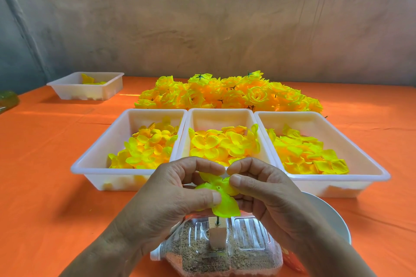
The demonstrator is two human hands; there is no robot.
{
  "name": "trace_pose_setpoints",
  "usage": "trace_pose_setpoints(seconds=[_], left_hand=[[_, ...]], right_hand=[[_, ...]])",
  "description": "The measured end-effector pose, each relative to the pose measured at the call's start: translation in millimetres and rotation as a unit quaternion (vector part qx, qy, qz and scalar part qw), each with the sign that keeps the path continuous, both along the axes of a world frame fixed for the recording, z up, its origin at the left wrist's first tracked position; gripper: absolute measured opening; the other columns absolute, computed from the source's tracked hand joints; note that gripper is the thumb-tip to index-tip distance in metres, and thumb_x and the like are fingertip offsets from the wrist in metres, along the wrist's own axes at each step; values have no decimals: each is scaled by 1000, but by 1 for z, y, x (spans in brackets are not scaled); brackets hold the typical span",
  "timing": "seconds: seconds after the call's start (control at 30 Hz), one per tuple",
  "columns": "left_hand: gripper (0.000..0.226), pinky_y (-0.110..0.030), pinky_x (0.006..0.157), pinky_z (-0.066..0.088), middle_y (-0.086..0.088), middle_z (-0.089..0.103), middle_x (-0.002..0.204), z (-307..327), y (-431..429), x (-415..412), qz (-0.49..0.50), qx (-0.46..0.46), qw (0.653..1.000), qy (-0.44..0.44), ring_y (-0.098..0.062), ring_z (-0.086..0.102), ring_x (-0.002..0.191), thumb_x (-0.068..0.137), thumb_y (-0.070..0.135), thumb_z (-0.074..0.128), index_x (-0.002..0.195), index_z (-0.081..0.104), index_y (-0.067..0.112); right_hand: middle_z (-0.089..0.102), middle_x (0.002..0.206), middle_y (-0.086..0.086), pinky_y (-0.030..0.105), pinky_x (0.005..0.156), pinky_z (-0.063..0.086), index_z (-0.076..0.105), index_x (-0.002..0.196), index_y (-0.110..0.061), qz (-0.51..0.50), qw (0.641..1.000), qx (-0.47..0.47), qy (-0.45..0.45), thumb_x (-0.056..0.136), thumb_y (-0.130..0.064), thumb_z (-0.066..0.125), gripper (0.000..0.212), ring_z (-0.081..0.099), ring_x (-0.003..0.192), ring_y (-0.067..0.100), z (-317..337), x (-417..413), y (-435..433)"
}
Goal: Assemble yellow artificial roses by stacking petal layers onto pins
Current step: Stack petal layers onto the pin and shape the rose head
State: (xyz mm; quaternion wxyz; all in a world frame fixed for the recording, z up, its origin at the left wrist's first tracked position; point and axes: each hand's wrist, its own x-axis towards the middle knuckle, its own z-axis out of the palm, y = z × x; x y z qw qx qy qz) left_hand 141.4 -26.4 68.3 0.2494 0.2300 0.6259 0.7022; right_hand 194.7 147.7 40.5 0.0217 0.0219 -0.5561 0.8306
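Your left hand (171, 195) and right hand (265, 191): each grip pinching yellow petal layer (225, 206) above green pin (217, 220), pin upright on sand-filled bottle (195, 254) on desk (56, 164).

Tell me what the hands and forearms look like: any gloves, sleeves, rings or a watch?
The left hand and right hand are bare: no gloves, and no rings on the fingers that show. The thumbnails are short and unpainted. The left forearm and right forearm are bare down to the frame edge, with no sleeve, watch or bracelet in view.
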Motion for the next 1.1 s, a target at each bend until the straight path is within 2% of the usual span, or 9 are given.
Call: trace_pose_setpoints(seconds=[0.33, 0.53, 0.73, 1.1], left_hand=[[34, -25, 55, 56, -5, 71, 75, 0, 1, -2, -9, 11, 1000, -22, -18, 71, 64, 58, -3, 71, 88, 77, 12], [34, -26, 58, 57, -7, 73, 82, -3, 0, -5, -25, 8, 999, -46, -22, 73, 73, 60, -2, 71, 89, 78, 14], [34, -28, 59, 57, -5, 73, 80, -5, -1, -8, -25, 1, 999, -45, -23, 73, 74, 60, -1, 73, 91, 77, 15], [37, -29, 57, 57, -11, 72, 84, -5, -1, -7, -17, 12, 999, -47, -25, 73, 73, 57, -5, 72, 90, 77, 11]], right_hand=[[67, 75, 9, 30, 58, 56, 72, 78, -19, -9, 1000, 1, -9, 69, -12, 73, 11, 67, 64, 22, 0, -1, -1], [68, 76, 9, 32, 59, 56, 71, 78, -18, -7, 1000, -2, -10, 70, -13, 73, 10, 67, 64, 22, -1, -1, -1], [68, 77, 9, 31, 60, 55, 72, 77, -17, 0, 1000, -15, 0, 69, -12, 75, 10, 66, 66, 21, -4, -1, -2], [68, 78, 6, 32, 62, 56, 72, 78, -21, -13, 1000, 24, -4, 67, -17, 78, 13, 67, 68, 20, -4, -2, -1]])
